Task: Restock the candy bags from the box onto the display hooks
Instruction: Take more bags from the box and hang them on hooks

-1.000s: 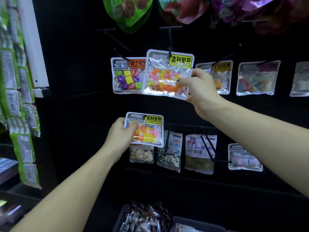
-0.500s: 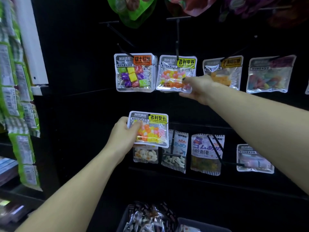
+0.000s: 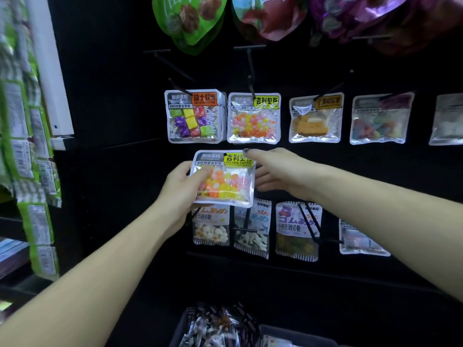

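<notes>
Both hands are meeting in front of the black display wall. The left hand (image 3: 184, 189) is gripping a jelly bean bag (image 3: 223, 179) by its left edge, thumb curled over the front and fingers hidden behind, holding it flat and facing the camera with its yellow label uppermost. The right hand (image 3: 274, 171) is reaching in from the right with its fingers extended and relaxed, holding nothing; one fingertip is lying at the bag's top right corner, though whether it is actually touching is hard to tell.

What matters for the coming move is the bag's position under its target. The hanging jelly bean bag (image 3: 253, 118) of the same kind is sitting directly above and slightly to the right, on a display hook (image 3: 250, 68) whose rod is running out from the wall toward the viewer. The held bag's hang hole, near its top edge, is facing upward toward that hook, so the path is looking short and mostly vertical. The right hand is the nearer one to the hook. Below, the box (image 3: 180, 329) of wrapped candy is waiting at the bottom edge.
</notes>
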The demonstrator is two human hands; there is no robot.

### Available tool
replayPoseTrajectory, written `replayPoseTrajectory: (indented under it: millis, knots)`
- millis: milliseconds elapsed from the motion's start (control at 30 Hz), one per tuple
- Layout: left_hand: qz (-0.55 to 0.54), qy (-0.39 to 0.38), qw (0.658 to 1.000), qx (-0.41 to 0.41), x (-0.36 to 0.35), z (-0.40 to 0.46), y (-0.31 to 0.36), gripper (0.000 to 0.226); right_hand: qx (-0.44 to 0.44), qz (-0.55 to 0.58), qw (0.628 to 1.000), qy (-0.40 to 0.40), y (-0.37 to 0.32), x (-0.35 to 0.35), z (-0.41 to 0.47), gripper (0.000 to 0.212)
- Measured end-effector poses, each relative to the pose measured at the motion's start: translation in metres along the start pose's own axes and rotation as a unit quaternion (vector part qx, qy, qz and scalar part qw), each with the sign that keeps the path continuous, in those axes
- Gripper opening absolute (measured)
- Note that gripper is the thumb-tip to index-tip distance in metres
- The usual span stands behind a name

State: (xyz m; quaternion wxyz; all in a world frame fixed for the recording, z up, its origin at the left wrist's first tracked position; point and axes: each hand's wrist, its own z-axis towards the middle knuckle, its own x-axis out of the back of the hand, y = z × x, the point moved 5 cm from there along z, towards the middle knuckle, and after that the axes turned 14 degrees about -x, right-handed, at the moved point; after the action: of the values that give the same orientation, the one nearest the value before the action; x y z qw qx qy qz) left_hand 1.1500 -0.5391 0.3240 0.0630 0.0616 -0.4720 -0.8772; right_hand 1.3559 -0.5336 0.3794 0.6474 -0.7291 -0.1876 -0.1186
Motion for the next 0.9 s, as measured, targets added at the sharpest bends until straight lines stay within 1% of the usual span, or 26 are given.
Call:
replayPoseTrajectory:
  millis: [33, 67, 133, 167, 233, 267, 333, 400, 433, 567, 700, 900]
  knots:
    - [-0.007, -0.003, 1.0, -0.012, -0.004, 0.0, 0.008, 0.01, 0.014, 0.01, 1.0, -0.018, -0.002, -0.002, -0.005, 0.049]
    - [-0.013, -0.009, 1.0, -0.026, -0.008, 0.0, 0.018, 0.01, 0.033, 0.021, 0.999, -0.014, -0.004, -0.001, -0.008, 0.047]
    - [-0.013, -0.021, 0.998, -0.063, -0.017, 0.002, 0.036, 0.011, 0.081, 0.02, 0.996, 0.045, -0.013, 0.007, -0.015, 0.051]
    - [-0.009, -0.028, 0.996, -0.079, -0.02, 0.003, 0.045, 0.014, 0.105, 0.021, 0.992, 0.066, -0.019, 0.012, -0.02, 0.05]
    - [-0.001, -0.036, 0.995, -0.098, -0.025, 0.004, 0.063, 0.021, 0.151, 0.043, 0.984, 0.081, -0.029, 0.02, -0.032, 0.036]
    - [0.001, -0.04, 0.994, -0.105, -0.027, 0.007, 0.071, 0.02, 0.169, 0.054, 0.98, 0.095, -0.034, 0.026, -0.035, 0.031]
    - [0.0, -0.049, 0.993, -0.112, -0.031, 0.012, 0.084, 0.009, 0.199, 0.07, 0.97, 0.119, -0.043, 0.034, -0.043, 0.023]
    - [-0.005, -0.048, 0.992, -0.114, -0.034, 0.017, 0.097, 0.008, 0.222, 0.08, 0.963, 0.133, -0.052, 0.038, -0.049, 0.009]
    - [-0.005, -0.047, 0.992, -0.118, -0.035, 0.019, 0.102, 0.008, 0.226, 0.083, 0.96, 0.141, -0.055, 0.04, -0.051, 0.007]
    - [-0.018, -0.04, 0.99, -0.133, -0.038, 0.026, 0.117, 0.006, 0.244, 0.076, 0.951, 0.172, -0.072, 0.048, -0.059, 0.009]
    - [-0.023, -0.036, 0.99, -0.131, -0.039, 0.031, 0.121, 0.005, 0.236, 0.072, 0.951, 0.184, -0.08, 0.052, -0.053, 0.021]
    - [-0.01, -0.031, 0.992, -0.123, -0.041, 0.039, 0.119, 0.006, 0.224, 0.084, 0.955, 0.176, -0.082, 0.051, -0.043, 0.032]
